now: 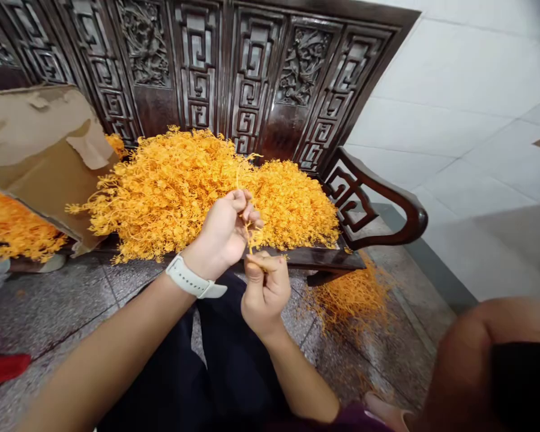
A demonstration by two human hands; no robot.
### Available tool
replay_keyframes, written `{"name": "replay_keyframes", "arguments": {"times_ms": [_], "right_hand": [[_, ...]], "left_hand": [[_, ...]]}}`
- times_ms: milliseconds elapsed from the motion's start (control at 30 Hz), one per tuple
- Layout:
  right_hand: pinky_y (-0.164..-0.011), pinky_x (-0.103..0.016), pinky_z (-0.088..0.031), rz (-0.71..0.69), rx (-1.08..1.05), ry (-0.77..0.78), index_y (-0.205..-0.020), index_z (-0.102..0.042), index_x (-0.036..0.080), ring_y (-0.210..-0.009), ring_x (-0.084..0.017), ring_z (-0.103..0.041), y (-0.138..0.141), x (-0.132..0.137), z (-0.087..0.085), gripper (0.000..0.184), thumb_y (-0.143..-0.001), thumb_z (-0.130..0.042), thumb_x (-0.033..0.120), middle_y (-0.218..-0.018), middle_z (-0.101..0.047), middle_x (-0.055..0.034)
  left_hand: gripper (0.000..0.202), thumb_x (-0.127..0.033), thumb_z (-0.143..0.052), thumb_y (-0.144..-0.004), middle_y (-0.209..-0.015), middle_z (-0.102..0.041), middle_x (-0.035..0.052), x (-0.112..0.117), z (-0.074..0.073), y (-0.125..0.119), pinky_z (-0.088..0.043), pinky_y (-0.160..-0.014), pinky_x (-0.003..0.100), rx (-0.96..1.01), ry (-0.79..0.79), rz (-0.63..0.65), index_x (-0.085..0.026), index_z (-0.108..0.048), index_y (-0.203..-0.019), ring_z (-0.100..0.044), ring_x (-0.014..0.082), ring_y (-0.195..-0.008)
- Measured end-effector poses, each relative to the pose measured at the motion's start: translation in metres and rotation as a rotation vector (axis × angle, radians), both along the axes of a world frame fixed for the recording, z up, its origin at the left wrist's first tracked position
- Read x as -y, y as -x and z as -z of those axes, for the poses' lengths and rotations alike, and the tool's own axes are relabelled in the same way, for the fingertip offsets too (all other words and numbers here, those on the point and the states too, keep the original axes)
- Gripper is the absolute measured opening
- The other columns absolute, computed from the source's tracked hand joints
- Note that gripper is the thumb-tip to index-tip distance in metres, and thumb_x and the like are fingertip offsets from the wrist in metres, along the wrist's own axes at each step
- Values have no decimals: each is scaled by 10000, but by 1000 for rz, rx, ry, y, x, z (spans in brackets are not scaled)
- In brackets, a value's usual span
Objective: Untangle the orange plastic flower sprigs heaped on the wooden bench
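My left hand (225, 231), with a white watch band (195, 279) at the wrist, closes its thumb and fingers around a thin orange plastic-looking flower sprig (238, 175). The sprig's tip sticks up above those fingers. Just below and to the right, my right hand (267, 294) is pinched on an orange stem end (251, 245) that runs up toward the left hand. Whether both hands hold one and the same sprig I cannot tell. Behind them a big heap of orange sprigs (166, 186) lies on a dark wooden bench (315, 258), beside a second heap (294, 207).
A torn cardboard box (58, 156) stands at the left, with more orange sprigs (13, 225) below it. Thin orange scraps (355, 297) lie on the floor under the bench's curved armrest (409, 210). Another person's bent limb (477, 354) is at the lower right.
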State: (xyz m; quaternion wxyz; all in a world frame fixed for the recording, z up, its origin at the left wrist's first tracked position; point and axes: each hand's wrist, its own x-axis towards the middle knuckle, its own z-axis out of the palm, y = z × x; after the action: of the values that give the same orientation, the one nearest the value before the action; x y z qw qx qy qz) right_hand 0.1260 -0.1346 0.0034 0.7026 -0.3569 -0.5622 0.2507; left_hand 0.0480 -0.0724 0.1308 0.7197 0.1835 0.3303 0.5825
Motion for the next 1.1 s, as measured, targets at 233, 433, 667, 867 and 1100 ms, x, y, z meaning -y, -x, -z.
{"name": "replay_keyframes", "arguments": {"times_ms": [233, 433, 667, 867, 1100], "right_hand": [[-558, -350, -515, -346, 350, -237, -877, -592, 256, -575, -196, -626, 24, 44, 46, 90, -940, -557, 203, -668, -658, -26], [-786, -213, -567, -983, 651, 44, -954, -643, 166, -799, -130, -717, 12, 48, 26, 163, -1053, -567, 271, -875, -760, -62], [-660, -227, -544, -1237, 371, 399, -761, -700, 233, -764, -170, -721, -55, -70, -50, 484, -597, -952, 612, -829, -748, -91], [-703, -312, -558, -725, -372, 376, -1179, -655, 153, -823, -163, -615, -65, -137, -59, 667, -1029, -320, 710, -1159, -717, -141], [-590, -228, -504, -517, -359, 361, -1098, -637, 208, -633, -97, -548, -14, -70, -11, 480, -815, -837, 541, -894, -637, 8]], "left_hand": [[356, -111, -388, -1081, -516, -231, -77, -26, -14, 71, -204, -383, 170, 116, -165, -314, -202, -453, -744, -233, 55, -367], [324, -251, -402, -1120, -551, -369, -58, -39, -4, 109, -232, -398, 178, 26, -323, -249, -191, -559, -843, -282, 58, -404], [308, -228, -445, -1097, -545, -403, -47, -41, 2, 93, -233, -404, 187, -46, -390, -247, -191, -597, -831, -270, 69, -412], [262, -215, -480, -1063, -572, -421, -34, -47, 9, 74, -323, -401, 179, 2, -320, -173, -177, -631, -852, -344, 78, -421], [128, -192, -595, -1009, -759, -618, 28, -43, 22, 26, -539, -534, 178, -124, -287, -108, -175, -721, -1028, -584, 115, -597]]}}
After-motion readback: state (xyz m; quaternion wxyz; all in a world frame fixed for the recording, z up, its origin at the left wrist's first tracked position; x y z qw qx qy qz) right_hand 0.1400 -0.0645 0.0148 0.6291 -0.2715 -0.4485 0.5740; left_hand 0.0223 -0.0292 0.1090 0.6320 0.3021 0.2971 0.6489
